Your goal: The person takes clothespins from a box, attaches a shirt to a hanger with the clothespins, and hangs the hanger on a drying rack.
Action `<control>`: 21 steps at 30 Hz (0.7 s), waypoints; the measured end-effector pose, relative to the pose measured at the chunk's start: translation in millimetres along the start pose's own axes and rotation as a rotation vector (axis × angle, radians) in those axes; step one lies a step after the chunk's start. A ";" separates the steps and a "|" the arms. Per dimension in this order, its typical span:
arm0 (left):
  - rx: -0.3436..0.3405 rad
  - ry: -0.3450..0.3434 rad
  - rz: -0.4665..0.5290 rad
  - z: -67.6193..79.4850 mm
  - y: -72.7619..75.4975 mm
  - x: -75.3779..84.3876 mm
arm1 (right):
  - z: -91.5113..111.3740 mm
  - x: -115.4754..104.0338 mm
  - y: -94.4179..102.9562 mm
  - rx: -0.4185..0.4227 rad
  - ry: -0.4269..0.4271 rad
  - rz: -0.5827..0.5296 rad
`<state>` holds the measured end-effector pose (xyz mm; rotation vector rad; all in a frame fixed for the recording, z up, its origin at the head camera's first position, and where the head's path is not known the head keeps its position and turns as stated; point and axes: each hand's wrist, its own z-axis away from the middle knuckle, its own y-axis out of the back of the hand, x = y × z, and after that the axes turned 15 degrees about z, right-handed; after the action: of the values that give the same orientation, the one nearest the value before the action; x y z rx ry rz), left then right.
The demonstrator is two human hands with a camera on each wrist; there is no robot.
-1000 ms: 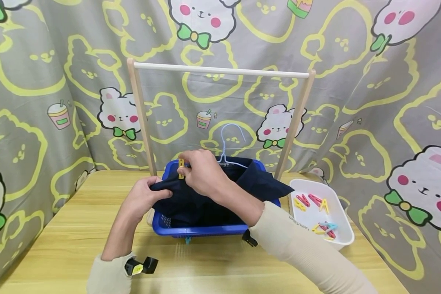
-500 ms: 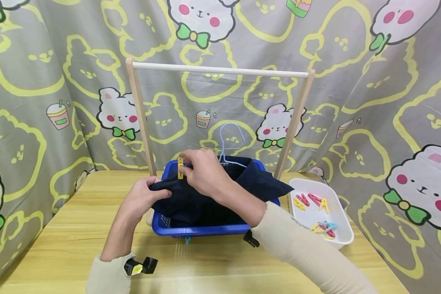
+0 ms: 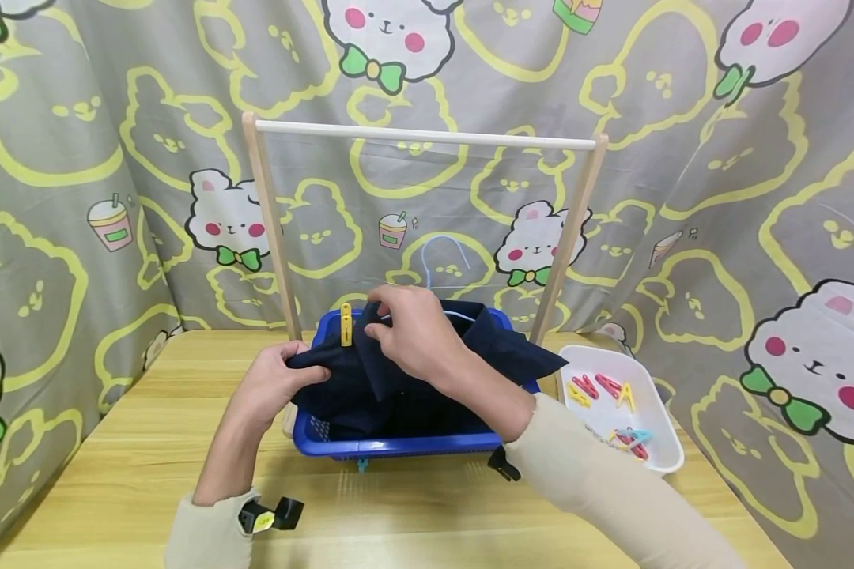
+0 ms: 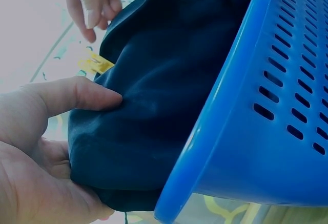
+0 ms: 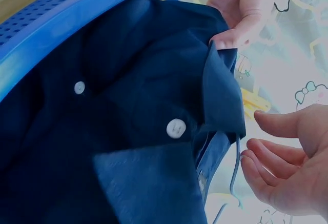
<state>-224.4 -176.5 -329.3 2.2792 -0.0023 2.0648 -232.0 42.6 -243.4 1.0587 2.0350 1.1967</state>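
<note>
A navy button-up shirt point(image 3: 349, 387) with white buttons lies in a blue plastic basket point(image 3: 398, 448). Its left shoulder is pinched between the thumb and fingers of my left hand point(image 3: 273, 383). A yellow clothespin point(image 3: 346, 325) stands upright, clipped on the shirt between my hands. Beside the collar is my right hand point(image 3: 420, 336); in the right wrist view its thumb and fingers are parted, with no thing between them. A light blue hanger point(image 5: 237, 167) sits inside the shirt, its hook rising behind my right hand in the head view.
A wooden rack with a white bar point(image 3: 427, 136) stands behind the basket. On the right, a white bin point(image 3: 598, 415) holds several red, yellow and blue clothespins. A small blue clip point(image 3: 363, 465) shows under the basket's front. Patterned curtains surround the wooden table point(image 3: 135, 442).
My right hand has let go of the yellow clothespin and moved right to the collar. The clothespin stays on the shirt. My left hand keeps its hold.
</note>
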 end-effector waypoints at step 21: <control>0.004 -0.004 -0.028 -1.7 1.0 -3.1 | 17.6 50.9 20.8 0.196 -0.084 -0.011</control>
<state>-226.5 -177.6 -332.1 2.2723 0.0339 2.0483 -238.7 99.5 -236.1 1.1675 2.1219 0.9458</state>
